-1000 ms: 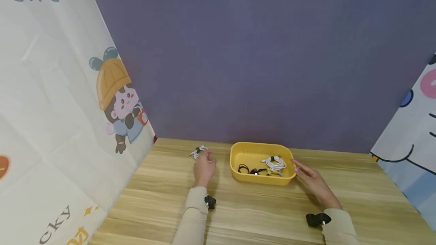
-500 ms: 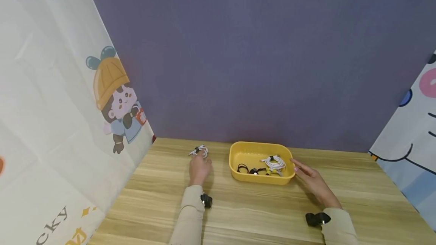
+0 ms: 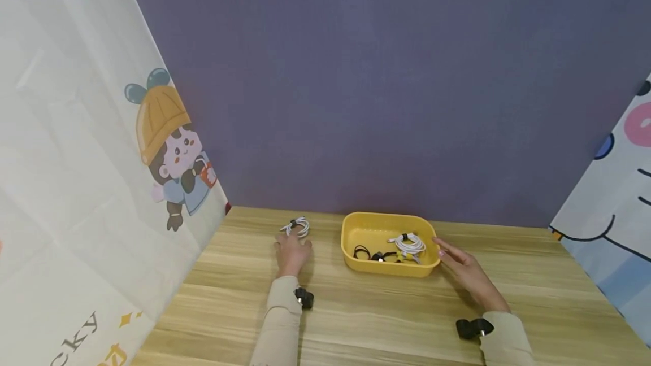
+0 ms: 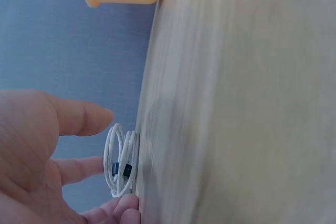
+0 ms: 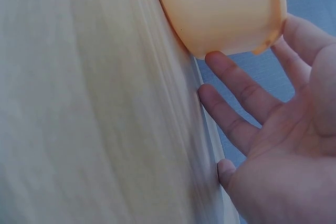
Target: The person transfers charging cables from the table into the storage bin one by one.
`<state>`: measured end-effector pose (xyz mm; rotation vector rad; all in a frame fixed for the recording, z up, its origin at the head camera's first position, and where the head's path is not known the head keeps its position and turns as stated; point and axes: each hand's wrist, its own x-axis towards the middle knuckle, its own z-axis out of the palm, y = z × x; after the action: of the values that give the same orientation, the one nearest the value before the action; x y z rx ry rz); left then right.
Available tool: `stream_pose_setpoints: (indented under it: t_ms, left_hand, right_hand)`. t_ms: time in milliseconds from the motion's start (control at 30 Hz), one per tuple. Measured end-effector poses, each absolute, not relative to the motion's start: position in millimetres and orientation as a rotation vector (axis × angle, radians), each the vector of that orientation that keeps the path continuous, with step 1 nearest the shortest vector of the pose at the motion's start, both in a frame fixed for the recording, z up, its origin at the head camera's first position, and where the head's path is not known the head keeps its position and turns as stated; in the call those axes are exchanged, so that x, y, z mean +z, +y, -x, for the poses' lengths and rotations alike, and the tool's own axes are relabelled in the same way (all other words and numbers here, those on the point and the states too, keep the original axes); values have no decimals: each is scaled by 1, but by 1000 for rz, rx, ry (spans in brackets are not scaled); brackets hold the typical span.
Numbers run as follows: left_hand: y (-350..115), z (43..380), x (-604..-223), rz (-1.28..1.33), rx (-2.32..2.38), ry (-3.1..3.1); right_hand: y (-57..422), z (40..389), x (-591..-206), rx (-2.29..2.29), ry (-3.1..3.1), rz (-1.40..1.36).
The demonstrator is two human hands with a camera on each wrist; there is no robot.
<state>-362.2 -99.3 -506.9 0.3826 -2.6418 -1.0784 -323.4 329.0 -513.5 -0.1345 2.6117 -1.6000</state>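
A coiled white cable [image 3: 303, 222] with a black strap lies on the table at the far left. My left hand [image 3: 291, 255] is at its near side. In the left wrist view the thumb and fingers are spread around the coil [image 4: 122, 156], with a gap between the thumb and the fingers. My right hand [image 3: 470, 278] rests its fingertips against the right end of the yellow plastic basket [image 3: 376, 266]. The right wrist view shows its fingers spread, touching the basket wall [image 5: 220, 14] and the table.
Inside the basket lie another coiled white cable [image 3: 415, 245], a black looped cable [image 3: 361, 249] and small black and yellow pieces. A purple-grey wall [image 3: 386, 100] rises behind the wooden table [image 3: 376, 321]. A white printed sheet [image 3: 91, 196] stands at the left.
My left hand has shifted left and slightly toward me, uncovering more of the white cable on the table. The right hand stays at the basket's end.
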Motion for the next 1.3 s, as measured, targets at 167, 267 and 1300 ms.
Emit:
stream_pose_setpoints:
  t_ms: [167,267,1300]
  left_hand:
    - [-102,362,-507,-373,-1077,-2637]
    - [-104,362,-510,-362,-1102,-2610]
    - [-118,363,-513,-463,-1229,-2443]
  right_hand:
    - [329,323,-512,-1614,2596,127]
    - [328,323,-512,-1629,2580,126]
    - [329,323,-513,-1637,2577,117]
